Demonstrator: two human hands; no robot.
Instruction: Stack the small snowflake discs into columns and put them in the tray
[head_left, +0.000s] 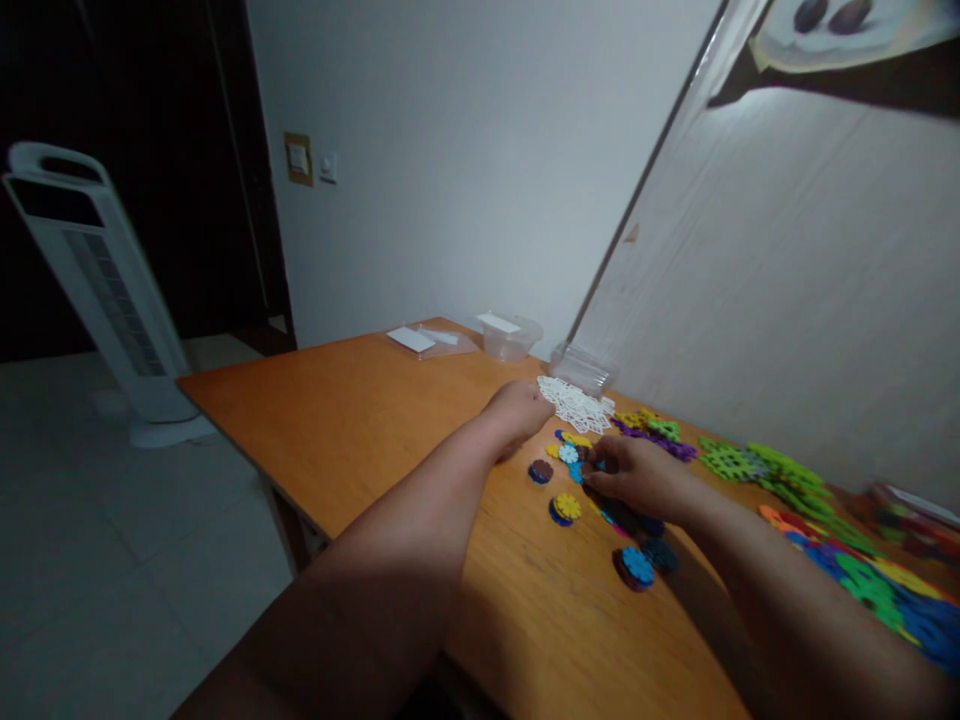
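My left hand (519, 410) reaches forward over the wooden table (360, 420), its fingers curled against the edge of a pile of white snowflake discs (579, 405). My right hand (637, 475) lies lower and to the right, its fingertips pinched on a small dark disc among several loose coloured discs (566, 508). Blue, yellow and purple discs lie around and under that hand.
Purple and green disc piles (757, 465) line the wall side, and a mixed heap (885, 590) sits at the right. Clear plastic tubs (510, 335) and a flat lid (424, 340) stand at the table's far end. A white tower fan (105, 290) stands on the floor at left.
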